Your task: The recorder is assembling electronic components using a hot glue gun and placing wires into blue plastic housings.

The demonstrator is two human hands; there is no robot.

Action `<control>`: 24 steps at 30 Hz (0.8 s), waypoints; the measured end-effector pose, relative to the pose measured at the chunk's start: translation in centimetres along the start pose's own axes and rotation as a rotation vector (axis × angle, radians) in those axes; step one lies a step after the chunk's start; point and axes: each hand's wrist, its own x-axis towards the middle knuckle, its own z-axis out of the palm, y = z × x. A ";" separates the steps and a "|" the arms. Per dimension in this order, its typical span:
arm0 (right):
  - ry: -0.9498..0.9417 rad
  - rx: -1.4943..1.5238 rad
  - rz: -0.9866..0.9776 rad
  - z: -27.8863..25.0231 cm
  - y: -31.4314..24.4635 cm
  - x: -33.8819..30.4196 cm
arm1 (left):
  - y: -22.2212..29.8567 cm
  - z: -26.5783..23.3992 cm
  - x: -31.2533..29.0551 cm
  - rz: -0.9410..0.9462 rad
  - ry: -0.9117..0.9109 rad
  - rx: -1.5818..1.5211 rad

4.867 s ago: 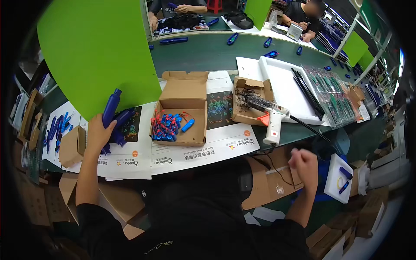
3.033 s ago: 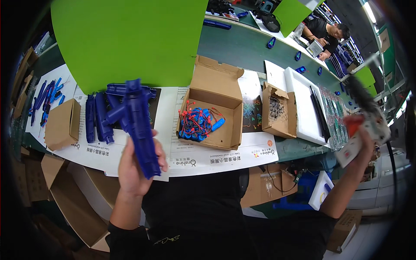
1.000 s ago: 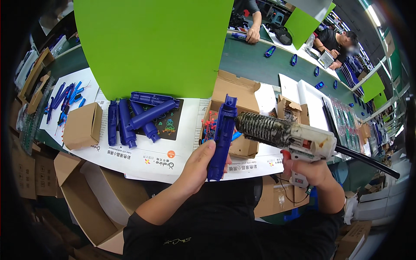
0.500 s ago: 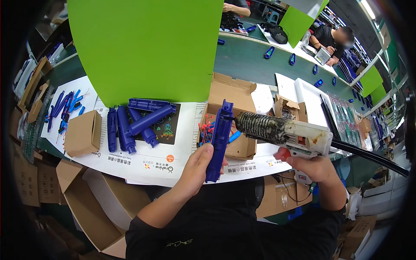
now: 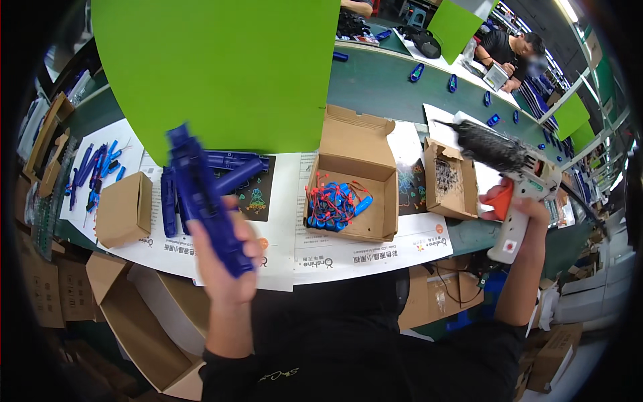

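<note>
Gripping the blue casing [image 5: 207, 199] in left hand [image 5: 229, 288], glue gun [image 5: 512, 231] in right hand [image 5: 533, 213]; keep that nozzle [image 5: 443, 124] off skin.

held blue shell [image 5: 206, 204]: blurred | rear shells [image 5: 242, 174]: partly hidden | green panel [image 5: 214, 74]: top cut off

Green worktop [image 5: 375, 80], lime partition [image 5: 214, 67], bright ceiling light [image 5: 567, 18]

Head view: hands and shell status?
Left hand: gripping dark-blue plastic shell. Right hand: holding glue gun, nozzle apart from shell. Between hands: open cardboard box, red-wired blue batteries inside.
</note>
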 end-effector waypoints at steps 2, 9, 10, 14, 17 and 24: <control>0.225 -0.005 0.056 -3.8 1.3 0.9 | 1.2 -2.2 0.0 0.028 -0.007 0.091; 0.261 -0.059 0.388 -9.6 9.6 4.3 | -3.4 -4.3 1.4 -0.293 0.052 0.159; 0.341 -0.203 0.434 -11.1 11.1 4.9 | -3.9 -4.4 1.6 -0.307 0.039 0.192; 0.377 -1.052 0.534 -10.7 10.1 6.0 | -4.9 -6.0 1.4 -0.317 0.036 0.279; 0.261 -1.247 0.458 -11.3 9.5 5.4 | -4.9 -6.6 1.3 -0.327 0.070 0.251; -0.142 -1.360 -0.277 6.1 4.9 3.6 | -4.6 -7.3 1.4 -0.374 0.027 0.228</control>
